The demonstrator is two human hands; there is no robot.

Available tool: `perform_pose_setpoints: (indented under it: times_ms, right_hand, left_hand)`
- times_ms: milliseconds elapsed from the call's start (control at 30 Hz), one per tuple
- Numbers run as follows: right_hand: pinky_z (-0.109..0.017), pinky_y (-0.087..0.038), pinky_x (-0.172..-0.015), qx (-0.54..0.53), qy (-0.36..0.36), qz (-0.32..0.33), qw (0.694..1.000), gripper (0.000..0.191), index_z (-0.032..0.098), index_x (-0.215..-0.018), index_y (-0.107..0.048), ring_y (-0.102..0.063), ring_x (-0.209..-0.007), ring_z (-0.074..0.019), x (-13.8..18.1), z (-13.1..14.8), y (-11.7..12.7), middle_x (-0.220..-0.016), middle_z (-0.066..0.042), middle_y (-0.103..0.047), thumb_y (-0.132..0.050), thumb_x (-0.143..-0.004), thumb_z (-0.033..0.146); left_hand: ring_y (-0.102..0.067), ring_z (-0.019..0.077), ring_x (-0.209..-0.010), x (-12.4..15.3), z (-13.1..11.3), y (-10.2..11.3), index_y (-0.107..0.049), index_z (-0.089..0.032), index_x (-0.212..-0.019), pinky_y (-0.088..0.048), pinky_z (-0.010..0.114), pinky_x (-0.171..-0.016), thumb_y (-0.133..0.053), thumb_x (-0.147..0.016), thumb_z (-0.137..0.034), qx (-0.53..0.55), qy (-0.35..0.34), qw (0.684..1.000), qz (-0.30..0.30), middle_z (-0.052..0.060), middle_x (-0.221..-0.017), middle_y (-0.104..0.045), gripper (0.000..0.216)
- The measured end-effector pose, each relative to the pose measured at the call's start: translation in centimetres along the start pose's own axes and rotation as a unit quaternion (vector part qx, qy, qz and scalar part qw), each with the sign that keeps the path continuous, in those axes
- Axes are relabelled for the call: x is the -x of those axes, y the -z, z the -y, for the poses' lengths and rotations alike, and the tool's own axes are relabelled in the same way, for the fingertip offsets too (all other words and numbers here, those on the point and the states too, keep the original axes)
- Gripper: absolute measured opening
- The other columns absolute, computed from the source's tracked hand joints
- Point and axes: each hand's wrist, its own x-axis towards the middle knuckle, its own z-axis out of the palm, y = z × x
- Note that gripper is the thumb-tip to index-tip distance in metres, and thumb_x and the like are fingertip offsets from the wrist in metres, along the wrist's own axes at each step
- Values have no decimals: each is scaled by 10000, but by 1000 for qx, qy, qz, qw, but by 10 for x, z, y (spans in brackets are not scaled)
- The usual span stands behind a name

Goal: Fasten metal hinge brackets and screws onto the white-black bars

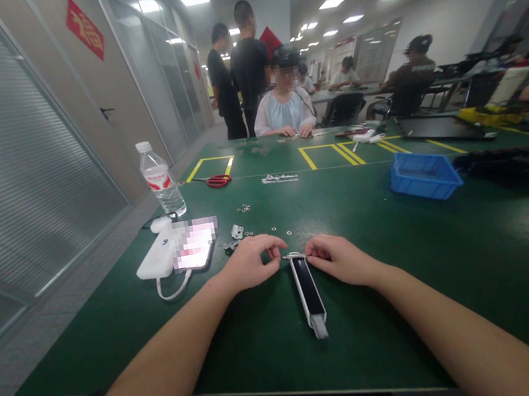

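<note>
A long black part with a silver frame (pixel 309 293) lies lengthwise on the green table (pixel 406 255) in front of me. My left hand (pixel 250 262) is pinched at its far end, fingertips closed on something small I cannot make out. My right hand (pixel 338 258) is pinched at the same end from the other side, on a thin metal pin or screw between the two hands. Small washers and metal brackets (pixel 237 233) lie scattered just beyond my left hand.
A phone (pixel 194 245) on a white power bank (pixel 158 260) and a water bottle (pixel 162 187) stand left. Red scissors (pixel 218 181) lie farther back, a blue bin (pixel 424 176) to the right. A seated person (pixel 286 110) works across the table; others stand and sit behind.
</note>
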Motion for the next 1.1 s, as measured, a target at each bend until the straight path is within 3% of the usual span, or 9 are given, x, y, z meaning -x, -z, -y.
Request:
perform_pose_setpoints:
  times_ms: [1100]
  right_hand:
    - [-251, -393, -593, -3, 3, 1, 1000, 52, 173, -826, -580, -473, -639, -119, 1, -1, 0, -716, -2, -522, -529, -829, 174]
  left_hand:
    - [-604, 112, -682, 0, 4, 1, -646, -156, -882, -460, 252, -716, -572, -773, -175, -26, 9, 999, 32, 2, -740, -644, 134]
